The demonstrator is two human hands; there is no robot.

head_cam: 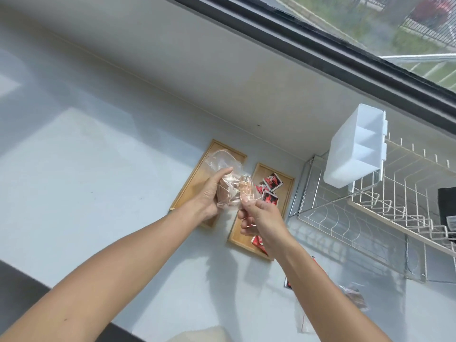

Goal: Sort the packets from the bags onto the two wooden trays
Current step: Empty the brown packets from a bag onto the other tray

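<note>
Two wooden trays lie side by side on the pale counter. Above the left tray [190, 180] my left hand [211, 193] grips a clear plastic bag [222, 164] with brownish packets bunched in it. My right hand [259, 215] pinches one copper-coloured packet [246, 191] at the bag's edge. The right tray [286, 186] holds several red and black packets [271, 185]; my right hand and forearm hide part of that tray.
A wire dish rack [370, 213] with a white plastic divider box [355, 146] stands right of the trays. Another clear bag with packets [355, 296] and a red packet [288, 283] lie on the counter near my right forearm. A window frame runs along the back.
</note>
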